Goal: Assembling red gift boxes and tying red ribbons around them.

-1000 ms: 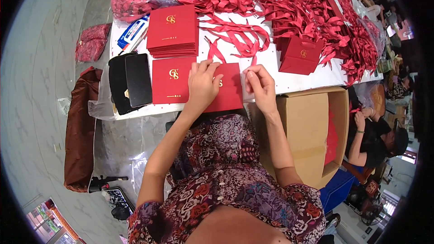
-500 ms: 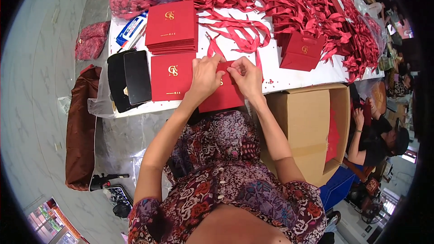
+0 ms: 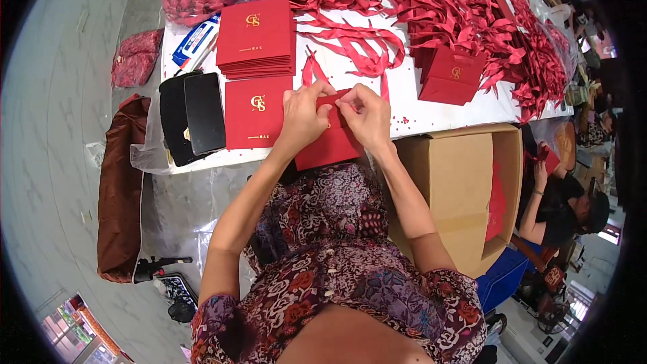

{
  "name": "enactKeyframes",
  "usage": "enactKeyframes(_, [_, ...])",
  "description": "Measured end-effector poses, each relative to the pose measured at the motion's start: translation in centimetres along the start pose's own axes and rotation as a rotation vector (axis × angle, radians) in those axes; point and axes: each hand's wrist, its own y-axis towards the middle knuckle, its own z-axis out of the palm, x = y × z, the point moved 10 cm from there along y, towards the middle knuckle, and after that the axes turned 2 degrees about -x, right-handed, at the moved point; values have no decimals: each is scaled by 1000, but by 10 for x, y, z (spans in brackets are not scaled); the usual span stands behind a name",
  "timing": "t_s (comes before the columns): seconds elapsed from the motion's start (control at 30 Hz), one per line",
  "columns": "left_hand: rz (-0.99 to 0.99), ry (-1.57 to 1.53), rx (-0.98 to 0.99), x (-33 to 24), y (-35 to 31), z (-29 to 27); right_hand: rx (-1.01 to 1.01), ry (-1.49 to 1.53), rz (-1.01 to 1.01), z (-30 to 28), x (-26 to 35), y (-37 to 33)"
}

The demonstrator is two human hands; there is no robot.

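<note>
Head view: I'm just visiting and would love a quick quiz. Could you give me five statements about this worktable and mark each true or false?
1. The left hand and right hand both touch a flat red piece. True.
2. The loose ribbons beyond the hands are blue. False: the ribbons are red.
3. The cardboard box is to the right of the person's right forearm. True.
4. The dark phone is at the table's right end. False: it is at the left.
5. The red stack is farther from the person than the flat red piece. True.
</note>
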Motion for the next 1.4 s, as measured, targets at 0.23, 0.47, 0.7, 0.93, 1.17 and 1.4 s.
enactKeyframes(0.23, [8, -32, 82, -2, 3, 1, 70, 47, -39, 4, 4, 3])
enactKeyframes(0.47, [51, 85, 84, -19, 0, -5, 177, 69, -29, -13, 2, 15])
enactKeyframes(0.7, [195, 152, -36, -42, -5, -19, 451, 150, 76, 3, -6, 21])
enactKeyframes(0.93, [305, 190, -33, -60, -11, -19, 536, 131, 68, 10, -18, 27])
enactKeyframes(1.17, [331, 193, -23, -70, -15, -24, 834, 179, 4, 24, 2, 23])
enactKeyframes(1.4, [383, 182, -43, -71, -16, -29, 1023, 405, 57, 48, -6, 23])
